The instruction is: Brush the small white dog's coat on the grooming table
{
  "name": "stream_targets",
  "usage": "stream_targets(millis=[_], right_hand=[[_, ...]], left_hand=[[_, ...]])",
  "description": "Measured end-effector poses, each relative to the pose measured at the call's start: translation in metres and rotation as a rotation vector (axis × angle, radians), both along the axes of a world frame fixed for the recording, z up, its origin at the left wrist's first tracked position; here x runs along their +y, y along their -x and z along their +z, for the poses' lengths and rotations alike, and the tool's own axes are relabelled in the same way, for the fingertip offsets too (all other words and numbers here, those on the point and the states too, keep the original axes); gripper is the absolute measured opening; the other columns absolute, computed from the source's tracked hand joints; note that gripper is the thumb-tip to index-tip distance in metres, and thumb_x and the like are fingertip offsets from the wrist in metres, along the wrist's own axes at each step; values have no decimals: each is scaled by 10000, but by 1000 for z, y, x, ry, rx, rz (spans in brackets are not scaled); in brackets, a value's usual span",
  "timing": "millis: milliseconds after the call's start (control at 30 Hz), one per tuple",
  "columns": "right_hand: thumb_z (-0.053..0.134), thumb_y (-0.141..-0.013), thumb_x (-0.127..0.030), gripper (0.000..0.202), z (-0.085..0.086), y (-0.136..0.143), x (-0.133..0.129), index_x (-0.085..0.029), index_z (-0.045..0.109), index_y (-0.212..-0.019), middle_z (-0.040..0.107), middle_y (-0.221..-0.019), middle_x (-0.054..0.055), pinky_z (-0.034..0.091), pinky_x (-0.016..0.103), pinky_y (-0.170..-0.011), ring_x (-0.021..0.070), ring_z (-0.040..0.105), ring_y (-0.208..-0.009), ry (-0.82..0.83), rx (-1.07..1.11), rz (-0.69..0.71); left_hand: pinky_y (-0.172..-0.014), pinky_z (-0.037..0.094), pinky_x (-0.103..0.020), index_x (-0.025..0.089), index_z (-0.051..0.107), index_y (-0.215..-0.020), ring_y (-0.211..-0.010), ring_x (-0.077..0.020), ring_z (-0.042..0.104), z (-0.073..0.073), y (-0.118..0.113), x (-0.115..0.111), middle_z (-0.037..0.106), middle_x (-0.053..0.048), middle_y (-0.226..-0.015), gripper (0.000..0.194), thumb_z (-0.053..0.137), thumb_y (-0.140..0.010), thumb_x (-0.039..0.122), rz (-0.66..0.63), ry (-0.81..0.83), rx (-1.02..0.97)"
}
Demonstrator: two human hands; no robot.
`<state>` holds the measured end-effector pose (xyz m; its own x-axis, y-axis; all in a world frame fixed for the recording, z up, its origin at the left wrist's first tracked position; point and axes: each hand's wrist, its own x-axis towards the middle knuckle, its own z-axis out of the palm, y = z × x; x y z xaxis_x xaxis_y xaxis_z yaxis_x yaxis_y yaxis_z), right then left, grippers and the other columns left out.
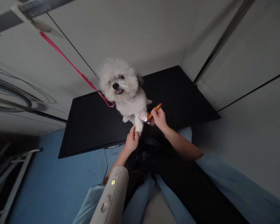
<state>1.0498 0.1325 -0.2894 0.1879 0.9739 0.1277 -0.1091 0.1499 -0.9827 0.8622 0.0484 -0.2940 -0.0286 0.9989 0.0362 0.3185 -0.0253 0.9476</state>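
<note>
A fluffy white dog (pixel 132 101) sits on a black table (pixel 91 124), its face turned up and its mouth slightly open. My left hand (pixel 132 139) is closed around the dog's front paw near the table's front edge. In my right hand (pixel 159 119) is the orange-brown handle of a brush (pixel 157 108). The brush's flat head lies against the fur of the same front leg, just above the held paw.
A pink lead (pixel 70 62) hangs from a metal bar at the upper left. A pale device with a lit yellow button (pixel 112 196) stands close in the lower middle. Hoses (pixel 11 93) hang by the left wall. A white metal frame (pixel 18 177) is at the lower left.
</note>
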Motion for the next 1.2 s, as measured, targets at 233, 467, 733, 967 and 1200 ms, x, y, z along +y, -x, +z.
stream_targets(millis=[233,467,733,967,1200], right_hand=[[638,-840,-626,411,5,10,-24,-236,511,-874,588,-755,0,501,291,-612,158,564,-669,-11,21,148],[667,-833,-661,452,3,18,-41,-226,560,-887,621,-801,20,551,310,-680,169,607,-728,-91,8,309],[651,-874,-593,386,-4,15,-20,-214,580,-891,632,-835,26,563,349,-765,178,627,-773,-205,-50,381],[714,-830,-508,315,37,-1,22,-211,611,-843,661,-834,31,537,337,-772,187,633,-786,-333,-204,388],[746,-813,-375,200,96,6,47,-217,623,-825,672,-828,24,510,317,-743,180,621,-749,-474,-485,307]], left_hand=[[-387,206,-184,193,519,-721,-365,-62,279,24,7,-8,377,78,-465,246,604,-904,334,138,340,-523],[-342,138,-166,207,336,-639,-331,-43,128,41,9,-27,190,96,-438,356,411,-985,174,295,734,-1102],[-344,180,-177,213,182,-612,-321,-38,166,10,21,-56,157,82,-443,494,497,-991,239,365,753,-1136],[-369,124,-206,223,366,-642,-339,-42,174,-36,34,-70,200,85,-428,547,791,-756,547,168,559,-717],[-413,196,-260,245,458,-584,-387,-79,259,-62,15,-60,308,37,-450,611,721,-708,782,64,433,-525]])
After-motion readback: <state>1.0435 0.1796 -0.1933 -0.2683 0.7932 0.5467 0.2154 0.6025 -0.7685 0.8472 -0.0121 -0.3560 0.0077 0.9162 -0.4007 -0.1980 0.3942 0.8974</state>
